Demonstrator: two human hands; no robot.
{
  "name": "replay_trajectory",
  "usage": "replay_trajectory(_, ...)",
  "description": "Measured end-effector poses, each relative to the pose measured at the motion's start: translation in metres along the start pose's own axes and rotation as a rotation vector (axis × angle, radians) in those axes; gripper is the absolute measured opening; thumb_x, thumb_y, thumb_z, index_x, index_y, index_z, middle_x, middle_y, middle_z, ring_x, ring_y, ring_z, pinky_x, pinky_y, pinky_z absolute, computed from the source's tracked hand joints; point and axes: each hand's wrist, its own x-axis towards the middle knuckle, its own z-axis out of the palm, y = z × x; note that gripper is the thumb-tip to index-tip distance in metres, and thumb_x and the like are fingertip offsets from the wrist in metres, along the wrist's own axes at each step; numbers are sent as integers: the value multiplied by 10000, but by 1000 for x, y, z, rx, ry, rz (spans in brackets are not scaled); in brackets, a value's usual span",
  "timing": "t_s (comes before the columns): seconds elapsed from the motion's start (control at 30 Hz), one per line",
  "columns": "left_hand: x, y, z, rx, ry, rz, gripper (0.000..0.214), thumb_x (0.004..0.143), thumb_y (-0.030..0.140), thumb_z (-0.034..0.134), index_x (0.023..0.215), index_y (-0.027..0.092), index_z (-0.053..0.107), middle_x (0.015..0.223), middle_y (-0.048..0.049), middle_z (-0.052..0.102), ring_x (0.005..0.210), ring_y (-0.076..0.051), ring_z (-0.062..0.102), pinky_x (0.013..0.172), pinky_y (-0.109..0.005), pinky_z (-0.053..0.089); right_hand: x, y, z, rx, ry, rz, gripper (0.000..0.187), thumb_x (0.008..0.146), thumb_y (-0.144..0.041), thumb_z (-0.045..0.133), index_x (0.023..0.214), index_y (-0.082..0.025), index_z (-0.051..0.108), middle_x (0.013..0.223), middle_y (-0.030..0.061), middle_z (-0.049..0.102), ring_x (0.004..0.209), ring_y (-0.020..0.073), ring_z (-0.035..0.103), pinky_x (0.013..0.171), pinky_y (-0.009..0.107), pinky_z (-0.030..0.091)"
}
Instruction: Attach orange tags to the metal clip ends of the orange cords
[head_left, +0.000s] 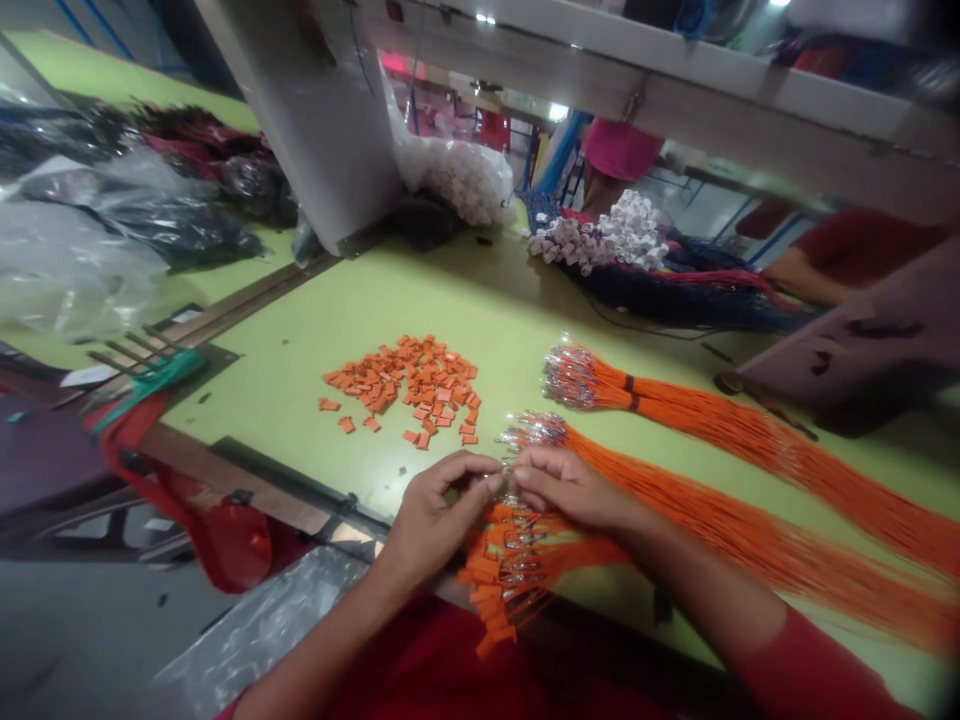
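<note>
My left hand (439, 505) and my right hand (570, 485) meet fingertip to fingertip at the near edge of a yellow-green table (480, 300). Both are pinched shut on something small between them, too small to name, at the metal-tipped end of an orange wire bundle (750, 530). Under my hands lies a cluster of orange wires with orange connectors fitted (499, 580). A loose pile of small orange plastic connectors (409, 385) lies just beyond my left hand. A second orange wire bundle (750, 425), tied with a black band, lies farther right.
White connectors on dark blue wires (600, 240) are heaped at the back, beside a bag of white parts (465, 180). Another person in red sits at the far right (847, 260). Plastic bags (90, 240) crowd the left. A shelf (675, 80) hangs overhead.
</note>
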Motion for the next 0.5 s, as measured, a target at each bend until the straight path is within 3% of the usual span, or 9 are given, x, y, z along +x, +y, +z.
replay_trajectory(0.1, -3, 2, 1, 26, -34, -38, 213, 877, 369, 633, 885, 171, 711, 731, -25, 698, 649, -149, 613, 600, -253, 501, 0, 3, 1, -24, 91, -4, 377, 838, -532, 674, 847, -166, 581, 674, -44, 526, 593, 88, 430, 578, 227, 334)
replay_trajectory(0.3, -2, 5, -4, 158, 13, 141, 205, 930, 327, 560, 940, 201, 722, 856, -42, 719, 780, -168, 657, 739, -280, 519, -1, 2, 5, -87, 179, 21, 266, 766, -388, 735, 769, -159, 600, 670, -46, 539, 609, 95, 461, 612, 229, 369)
replay_trajectory(0.37, 0, 5, -4, 83, 27, 94, 203, 923, 347, 575, 919, 197, 711, 859, -43, 715, 786, -168, 657, 730, -278, 520, -1, 0, 7, -137, 186, 20, 220, 748, -330, 736, 730, -157, 600, 660, -43, 542, 609, 98, 467, 614, 231, 374)
replay_trajectory(0.5, -2, 1, -1, -170, 15, -75, 293, 886, 398, 626, 1082, 180, 627, 797, -26, 689, 698, -151, 644, 631, -255, 522, -2, 1, 7, -120, 270, -1, 182, 743, -310, 718, 738, -157, 617, 667, -31, 573, 612, 106, 486, 615, 234, 393)
